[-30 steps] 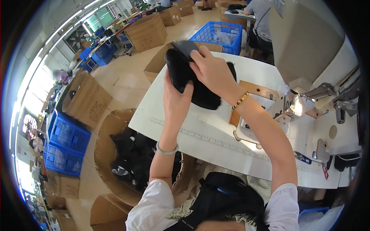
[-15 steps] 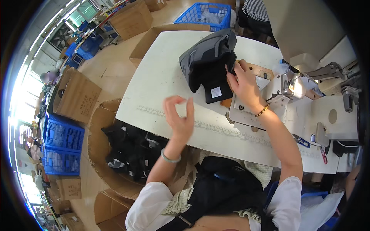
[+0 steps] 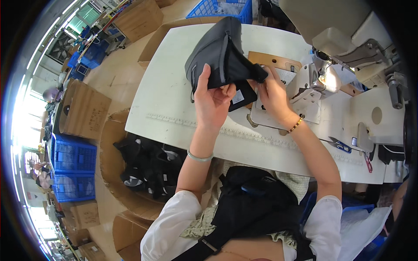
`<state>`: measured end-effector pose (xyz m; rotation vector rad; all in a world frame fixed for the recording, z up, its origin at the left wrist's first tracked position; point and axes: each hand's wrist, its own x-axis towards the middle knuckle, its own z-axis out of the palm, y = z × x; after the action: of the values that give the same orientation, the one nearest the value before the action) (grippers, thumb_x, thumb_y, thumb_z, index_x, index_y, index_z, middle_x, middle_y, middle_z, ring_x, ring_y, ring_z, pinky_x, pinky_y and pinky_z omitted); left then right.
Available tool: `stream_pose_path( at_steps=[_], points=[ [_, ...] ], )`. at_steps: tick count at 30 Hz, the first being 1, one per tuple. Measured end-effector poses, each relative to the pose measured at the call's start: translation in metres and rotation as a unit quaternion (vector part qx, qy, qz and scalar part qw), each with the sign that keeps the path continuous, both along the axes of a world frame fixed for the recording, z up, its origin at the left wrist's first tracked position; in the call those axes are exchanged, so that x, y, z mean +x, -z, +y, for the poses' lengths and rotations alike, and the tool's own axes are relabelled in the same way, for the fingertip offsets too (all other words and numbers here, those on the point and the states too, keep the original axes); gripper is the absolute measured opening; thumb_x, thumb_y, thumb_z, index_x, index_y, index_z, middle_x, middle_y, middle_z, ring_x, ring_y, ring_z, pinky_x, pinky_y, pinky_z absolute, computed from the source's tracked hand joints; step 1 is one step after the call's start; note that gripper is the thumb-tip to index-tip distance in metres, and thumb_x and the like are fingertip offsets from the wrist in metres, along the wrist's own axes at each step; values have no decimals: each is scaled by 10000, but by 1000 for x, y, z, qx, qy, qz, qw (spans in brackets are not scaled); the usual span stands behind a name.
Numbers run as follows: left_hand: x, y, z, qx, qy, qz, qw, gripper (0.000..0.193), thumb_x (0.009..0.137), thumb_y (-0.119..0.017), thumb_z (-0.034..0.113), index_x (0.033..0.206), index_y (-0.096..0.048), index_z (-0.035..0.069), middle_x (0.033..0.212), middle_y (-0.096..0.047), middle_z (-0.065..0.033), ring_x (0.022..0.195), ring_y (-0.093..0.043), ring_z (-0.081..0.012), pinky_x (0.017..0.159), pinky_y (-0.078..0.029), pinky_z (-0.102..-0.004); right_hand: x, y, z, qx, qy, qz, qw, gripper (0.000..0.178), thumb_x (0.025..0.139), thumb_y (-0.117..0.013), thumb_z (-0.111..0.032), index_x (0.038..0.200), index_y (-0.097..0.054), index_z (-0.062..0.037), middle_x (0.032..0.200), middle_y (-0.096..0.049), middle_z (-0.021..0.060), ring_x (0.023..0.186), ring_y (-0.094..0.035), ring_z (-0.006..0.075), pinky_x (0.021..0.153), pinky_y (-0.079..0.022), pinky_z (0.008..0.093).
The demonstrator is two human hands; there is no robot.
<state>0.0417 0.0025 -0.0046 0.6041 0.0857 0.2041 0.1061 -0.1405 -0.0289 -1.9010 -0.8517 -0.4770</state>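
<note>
A dark grey and black zippered bag (image 3: 213,56) is held up, tilted, over the white sewing table (image 3: 170,91). My left hand (image 3: 212,102) grips its lower near edge, thumb along the outer face and fingers curled at the rim. My right hand (image 3: 274,95) has its fingers closed on the bag's right end, beside the sewing machine's plate; the fingertips are partly hidden. Below the bag hangs a black flap (image 3: 244,96) with a small white label. The sewing machine's needle area (image 3: 324,78) is just right of my right hand, apart from the bag.
A ruler scale (image 3: 257,136) runs along the table's near side. Blue-handled thread snips (image 3: 339,145) lie at the right. An open carton (image 3: 114,174) with black pieces stands at the left below the table; stacked blue crates (image 3: 74,167) are farther left. A blue basket (image 3: 244,11) stands behind the table.
My left hand has moved from free air up to the bag and taken hold of it. The bag has turned, its outer side now facing me more, its right end in my right hand.
</note>
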Motion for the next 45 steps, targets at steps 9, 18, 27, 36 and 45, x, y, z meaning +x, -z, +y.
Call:
stream_pose_path(
  at_steps=[9, 18, 27, 36, 45],
  points=[
    [2, 14, -27, 113, -45, 29, 992, 347, 849, -468, 366, 685, -505, 63, 603, -462, -13, 553, -398, -108, 584, -349, -233, -70, -7, -5, 71, -171, 366, 912, 354, 840, -489, -351, 659, -465, -48, 525, -453, 13, 398, -395, 94, 375, -308, 233],
    [-2, 30, -28, 197, -60, 86, 975, 319, 846, -447, 393, 729, -511, 103, 638, -484, 20, 636, -439, -76, 647, -325, -223, -35, -13, -7, 316, -222, 646, 658, 291, 862, -398, -288, 643, -392, -97, 503, -322, -29, 368, -313, 89, 344, -212, 214],
    [-7, 22, -4, 345, 13, 135, 929, 405, 858, -434, 380, 539, -422, 131, 441, -325, 36, 410, -295, -64, 435, -252, -218, -37, 10, 3, 313, -298, 617, 657, 284, 870, -369, -225, 624, -356, -84, 572, -371, 13, 500, -385, 103, 453, -318, 227],
    [-24, 18, -19, 204, 28, 48, 977, 502, 874, -367, 404, 448, -312, 145, 434, -303, 13, 430, -359, -131, 455, -328, -279, -51, 10, -1, 87, -224, 361, 901, 376, 896, -364, -277, 632, -424, -16, 603, -460, 30, 591, -442, 128, 553, -352, 259],
    [-22, 28, -30, 234, -60, 116, 963, 370, 856, -439, 322, 528, -381, 161, 469, -303, 54, 453, -289, -41, 441, -206, -204, -53, 1, -5, 342, -308, 640, 616, 346, 874, -437, -304, 622, -431, -68, 545, -393, -18, 480, -346, 82, 456, -271, 217]
  ],
)
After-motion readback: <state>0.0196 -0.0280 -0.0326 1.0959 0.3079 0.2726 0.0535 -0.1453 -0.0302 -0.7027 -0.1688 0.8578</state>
